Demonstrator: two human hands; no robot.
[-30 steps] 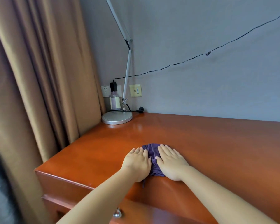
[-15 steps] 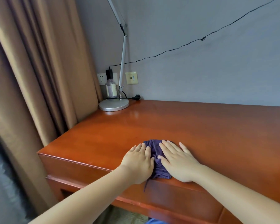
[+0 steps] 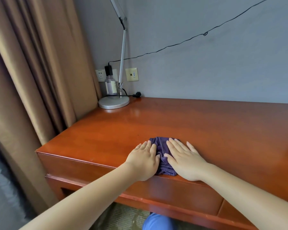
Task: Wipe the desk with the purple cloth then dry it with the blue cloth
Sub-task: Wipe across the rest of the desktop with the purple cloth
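The purple cloth lies bunched on the reddish-brown wooden desk, near its front edge. My left hand presses flat on the cloth's left side with straight fingers. My right hand presses flat on its right side, fingers spread. Only a strip of cloth shows between the two hands, plus its far end and a bit at the desk's edge. A patch of blue shows below the desk at the bottom; I cannot tell whether it is the blue cloth.
A silver desk lamp stands at the back left corner, with a small bottle behind it and wall sockets above. A black cable runs along the wall. Brown curtains hang left of the desk. A drawer front sits below.
Both hands have drawn the purple cloth back toward the desk's front edge. The view has tilted down, showing the desk front and the floor.
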